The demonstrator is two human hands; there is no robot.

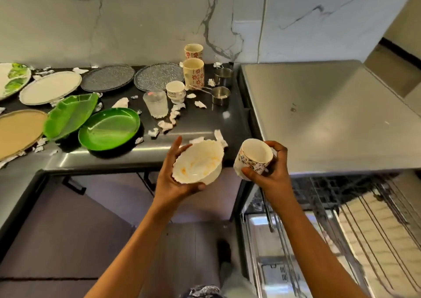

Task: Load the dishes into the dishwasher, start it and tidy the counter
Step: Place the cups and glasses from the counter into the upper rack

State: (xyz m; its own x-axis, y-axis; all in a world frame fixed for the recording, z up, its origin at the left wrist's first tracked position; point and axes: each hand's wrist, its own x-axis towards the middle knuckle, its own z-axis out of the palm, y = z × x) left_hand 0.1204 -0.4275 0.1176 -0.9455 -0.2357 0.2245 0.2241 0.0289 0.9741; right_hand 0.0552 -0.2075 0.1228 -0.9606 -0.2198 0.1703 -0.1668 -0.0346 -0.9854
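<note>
A stained white bowl [197, 162] is gripped by the left hand [175, 174] just off the counter [200, 124] edge; right of it, a floral cup [254, 158] is clasped in the right hand [271, 167], above the open dishwasher [319, 218].

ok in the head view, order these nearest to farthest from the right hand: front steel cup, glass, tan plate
1. front steel cup, toward the right, nearest the right hand
2. glass, in the middle
3. tan plate, far left
</note>
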